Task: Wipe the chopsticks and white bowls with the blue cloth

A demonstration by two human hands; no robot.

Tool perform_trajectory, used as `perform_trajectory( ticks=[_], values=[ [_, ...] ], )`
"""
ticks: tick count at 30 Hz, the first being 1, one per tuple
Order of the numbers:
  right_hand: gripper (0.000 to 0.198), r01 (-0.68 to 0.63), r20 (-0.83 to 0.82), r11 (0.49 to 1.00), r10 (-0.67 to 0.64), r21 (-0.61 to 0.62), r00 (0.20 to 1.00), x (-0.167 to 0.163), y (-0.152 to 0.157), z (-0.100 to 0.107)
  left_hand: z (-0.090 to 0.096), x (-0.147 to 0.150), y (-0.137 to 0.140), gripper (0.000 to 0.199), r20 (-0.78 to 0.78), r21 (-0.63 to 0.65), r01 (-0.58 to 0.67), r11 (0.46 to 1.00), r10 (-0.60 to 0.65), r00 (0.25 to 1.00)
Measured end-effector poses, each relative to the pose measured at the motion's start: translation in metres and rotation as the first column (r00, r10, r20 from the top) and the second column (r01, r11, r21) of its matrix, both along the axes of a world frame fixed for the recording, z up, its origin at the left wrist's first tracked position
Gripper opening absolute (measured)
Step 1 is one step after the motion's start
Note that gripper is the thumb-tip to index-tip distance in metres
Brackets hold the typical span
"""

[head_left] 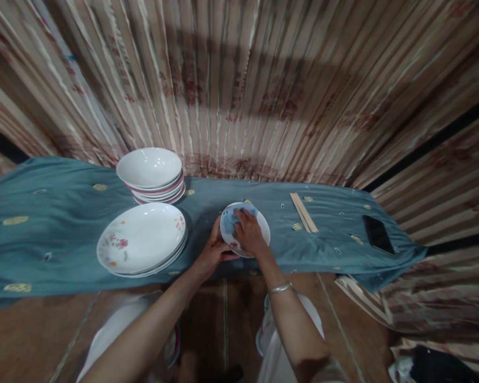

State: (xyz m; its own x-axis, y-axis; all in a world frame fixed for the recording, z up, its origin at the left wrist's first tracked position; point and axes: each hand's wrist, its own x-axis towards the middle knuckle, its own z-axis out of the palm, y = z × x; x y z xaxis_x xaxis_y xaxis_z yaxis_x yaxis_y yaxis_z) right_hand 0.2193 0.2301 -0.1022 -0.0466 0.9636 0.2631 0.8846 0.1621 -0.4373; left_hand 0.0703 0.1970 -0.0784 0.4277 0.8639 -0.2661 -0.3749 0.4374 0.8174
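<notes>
A small white plate (pixel 264 230) with red floral marks is held above the front part of the cloth-covered table. My left hand (pixel 216 249) grips its left and lower rim, thumb and fingers closed on the edge. Over the plate's face, my right hand (pixel 248 231) presses a light blue cloth (pixel 230 217) down with its fingers. A silver bangle circles the right wrist. To the left lies a stack of large oval plates (pixel 143 239) with flower prints. Behind it stands a stack of white bowls (pixel 149 167) with red rims.
Wooden chopsticks (pixel 303 213) lie to the right of the plate, and a dark phone (pixel 378 234) rests near the table's right end. A teal patterned tablecloth (pixel 327 255) covers the narrow table. Pleated curtains (pixel 239 96) hang right behind it.
</notes>
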Motion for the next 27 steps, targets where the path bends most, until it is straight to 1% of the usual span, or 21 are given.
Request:
perform_trajectory(
  ticks=[5, 12, 15, 19, 22, 27],
  values=[
    [0.049, -0.016, -0.105, 1.000, 0.017, 0.018, 0.994, -0.014, 0.003, 0.000, 0.001, -0.001, -0.001, 0.097, 0.023, -0.013, 0.016, 1.000, -0.015, 1.000],
    [0.047, -0.124, -0.211, 0.992, 0.122, 0.003, 0.970, -0.023, -0.004, 0.002, 0.000, -0.002, -0.002, 0.096, 0.030, -0.028, 0.004, 1.000, -0.004, 1.000],
    [0.040, -0.194, -0.273, 0.981, 0.185, -0.006, 0.944, -0.022, -0.010, 0.008, -0.003, -0.001, -0.002, 0.096, 0.030, -0.019, 0.009, 1.000, -0.009, 0.999],
    [0.032, -0.310, -0.355, 0.950, 0.280, -0.028, 0.892, -0.017, -0.020, 0.018, -0.004, -0.001, -0.002, 0.094, 0.010, -0.006, -0.025, 1.000, 0.025, 1.000],
    [0.031, -0.350, -0.407, 0.934, 0.295, -0.066, 0.864, -0.012, -0.027, 0.020, 0.000, 0.000, -0.002, 0.095, -0.002, -0.016, -0.039, 0.999, 0.039, 0.999],
    [0.029, -0.392, -0.478, 0.915, 0.303, -0.096, 0.824, -0.005, -0.035, 0.020, 0.004, -0.001, -0.003, 0.097, 0.001, -0.013, -0.018, 1.000, 0.018, 1.000]
  ],
)
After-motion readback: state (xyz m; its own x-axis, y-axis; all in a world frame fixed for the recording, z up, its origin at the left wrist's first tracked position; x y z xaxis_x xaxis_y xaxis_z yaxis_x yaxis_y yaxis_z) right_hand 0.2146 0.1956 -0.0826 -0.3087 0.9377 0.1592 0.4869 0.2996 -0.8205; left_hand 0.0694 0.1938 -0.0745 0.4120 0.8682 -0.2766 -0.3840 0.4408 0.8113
